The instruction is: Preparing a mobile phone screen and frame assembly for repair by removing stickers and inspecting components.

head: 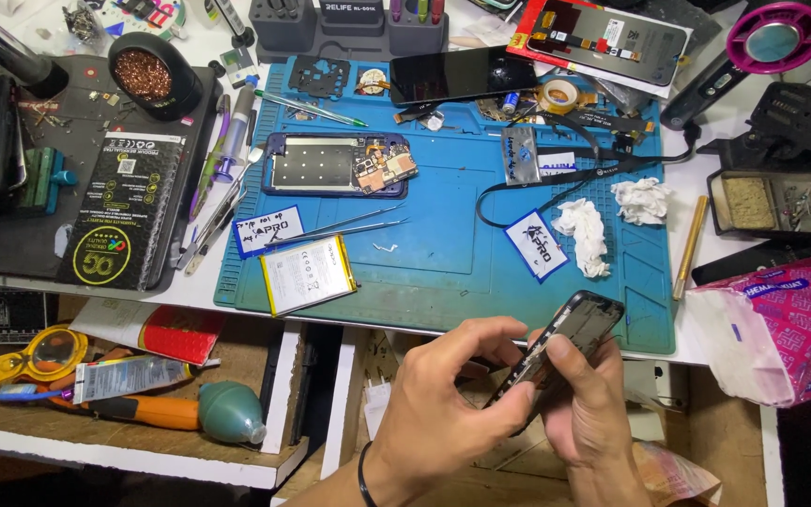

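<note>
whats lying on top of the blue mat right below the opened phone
On the blue mat, below the opened phone, lie a white battery, a handwritten label and thin tweezers. What lies under them is covered.

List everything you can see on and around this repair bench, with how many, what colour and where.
phone frame: one, black, held in both hands below the mat's front edge
work mat: one, blue, middle of the bench
opened phone: one, dark blue body with boards showing, upper left of mat
battery: one, white with yellow edge, mat's front left corner
tweezers: two, silver, right of the battery
screen panel: one, black, top of mat
tissue wads: two, white, right side of mat
tape roll: one, tan, top right of mat
air blower: one, green, lower shelf at left
left hand: one, wristband, gripping the frame
right hand: one, supporting the frame
</note>
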